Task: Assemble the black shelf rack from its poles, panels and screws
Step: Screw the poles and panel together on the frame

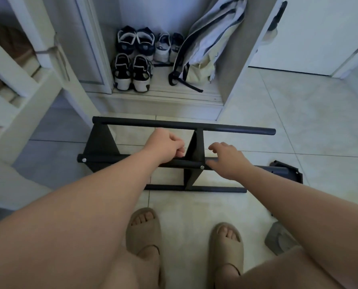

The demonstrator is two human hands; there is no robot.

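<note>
Careful here: the black rack lies on its side on the floor, and its right-hand pole ends hang free with no panel (a loose black piece sits off to the right). Hauling on one pole could twist the frame and strain that screw. Your left hand is curled round the near pole, just left of the middle panel. Your right hand is spread loose, thumb at the same pole just right of the panel.
</note>
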